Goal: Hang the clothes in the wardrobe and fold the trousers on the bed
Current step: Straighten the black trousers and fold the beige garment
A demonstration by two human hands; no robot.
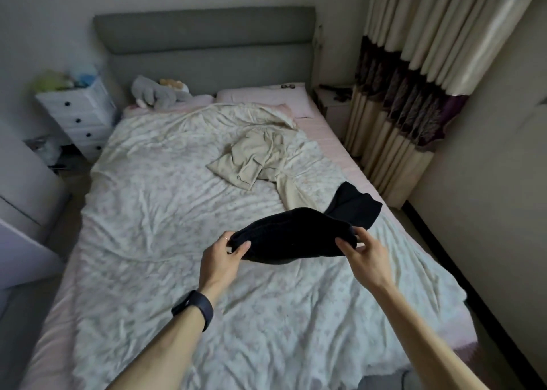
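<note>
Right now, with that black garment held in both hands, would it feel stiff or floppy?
Probably floppy: the black garment drapes between the left hand and right hand, its far end trailing on the bed. Likely light, since fingertip pinches alone carry it.

We see matt black cloth trousers (291, 236) between both grips, above a creased, soft cotton-like bedcover (165, 212).

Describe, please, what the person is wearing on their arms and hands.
No sleeves show on either arm. The left hand has a dark wristband strapped round its wrist and a thin ring on one finger. The right hand shows no jewellery or band.
</note>
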